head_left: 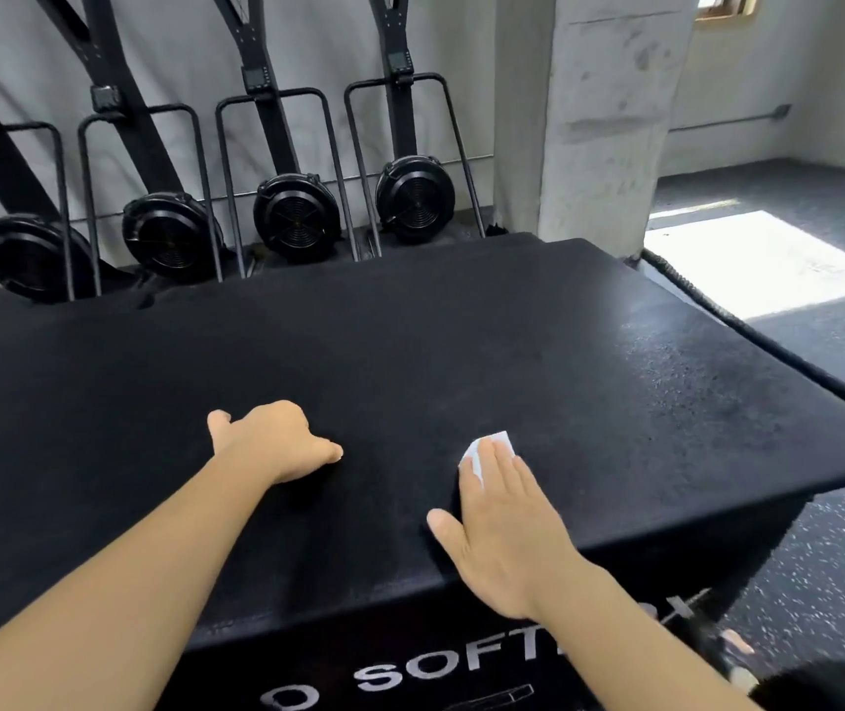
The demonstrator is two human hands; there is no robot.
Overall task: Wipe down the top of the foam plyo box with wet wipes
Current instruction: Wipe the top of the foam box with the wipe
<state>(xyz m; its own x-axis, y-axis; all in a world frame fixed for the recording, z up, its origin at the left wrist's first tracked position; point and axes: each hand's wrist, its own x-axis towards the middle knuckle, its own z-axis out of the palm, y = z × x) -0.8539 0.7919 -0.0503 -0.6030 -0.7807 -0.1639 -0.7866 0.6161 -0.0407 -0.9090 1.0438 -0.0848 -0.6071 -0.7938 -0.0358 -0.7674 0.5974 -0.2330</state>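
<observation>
Now wiping: right hand (505, 531) lies flat, fingers straight and close together, pressing the wipe (493, 446) onto the box (410, 341) top, likely to spread pressure.
Wipe: 5 o'clock in view, near the box's front edge, mostly under the fingertips.
Left hand (277, 443): 9 o'clock from the wipe, fingers curled under, holding nothing; probably bracing.

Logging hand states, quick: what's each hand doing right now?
Left hand: closed, fingers curled, holding nothing visible, resting on the plyo box top.
Right hand: open, flat fingers pressing the wet wipe on the box.
</observation>
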